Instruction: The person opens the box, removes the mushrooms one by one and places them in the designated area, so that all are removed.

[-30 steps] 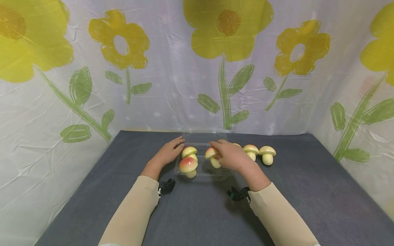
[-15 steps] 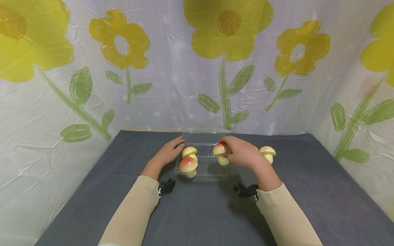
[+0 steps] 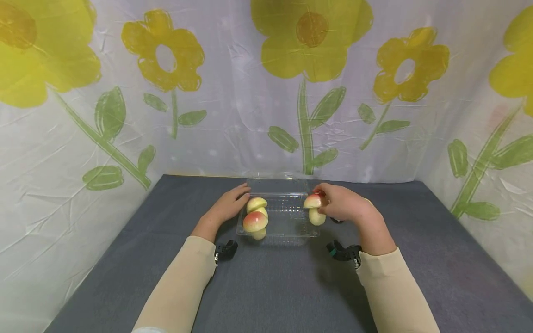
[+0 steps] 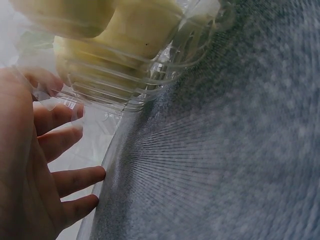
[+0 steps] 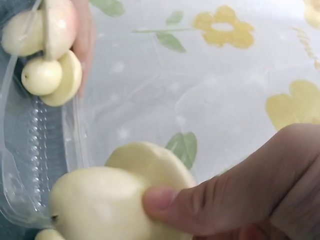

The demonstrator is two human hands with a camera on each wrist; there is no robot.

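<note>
My right hand (image 3: pixel 346 203) holds a toy mushroom (image 3: pixel 315 209) with a red-tinged cap and pale yellow stem at the right wall of a clear plastic container (image 3: pixel 287 234). In the right wrist view, the thumb (image 5: pixel 165 202) presses against this mushroom's stem. Two more mushrooms, a yellow-capped one (image 3: pixel 256 204) and a red-capped one (image 3: pixel 255 222), lie along the container's left side. My left hand (image 3: pixel 226 205) rests against that side; the left wrist view shows its fingers (image 4: pixel 75 181) extended and the thumb near the rim.
The container's clear lid (image 3: pixel 276 186) lies folded back behind it. Part of another pale mushroom (image 5: pixel 48 234) shows at the bottom of the right wrist view. Dark grey cloth covers the table (image 3: pixel 266 286), and a flower-printed curtain (image 3: pixel 233 115) encloses its back and sides.
My right hand has moved right with the mushroom, from above the container's middle to its right wall. It now hides the mushrooms that lay to the right. My left hand stays in place.
</note>
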